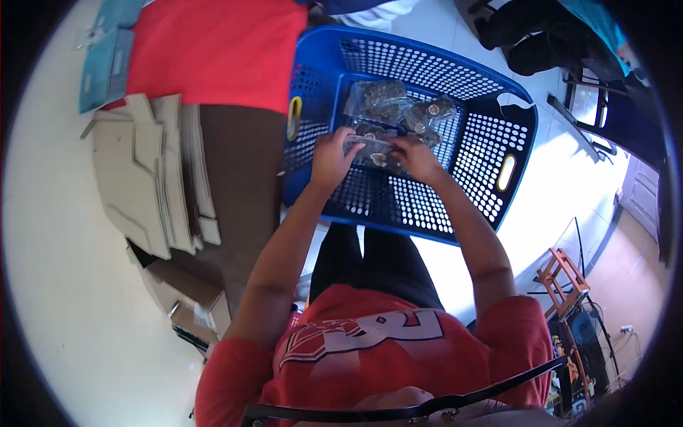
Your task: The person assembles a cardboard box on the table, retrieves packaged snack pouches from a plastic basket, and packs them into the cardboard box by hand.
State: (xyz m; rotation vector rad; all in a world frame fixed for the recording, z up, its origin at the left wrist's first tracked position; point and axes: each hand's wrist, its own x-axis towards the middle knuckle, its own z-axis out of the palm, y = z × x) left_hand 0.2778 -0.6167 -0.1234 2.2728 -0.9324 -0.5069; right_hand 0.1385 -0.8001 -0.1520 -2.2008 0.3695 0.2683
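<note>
My left hand (331,159) and my right hand (420,159) are over a blue plastic laundry-style basket (413,226) with perforated walls. Between them they pinch the top edge of a transparent plastic bag (377,158), one hand at each end. Dark small contents and a round pale label show through this bag. Just beyond it in the basket lie more such bags, a flat one (380,99) at the back and another labelled bag (440,108) to the right. What exactly the bags contain is too small to make out.
Left of the basket is a dark brown surface (242,164) with a red cloth (213,53), a stack of cut cardboard pieces (146,174) and a teal plastic container (107,64). A cardboard box (192,295) sits lower left. Another person (533,35) is at the upper right.
</note>
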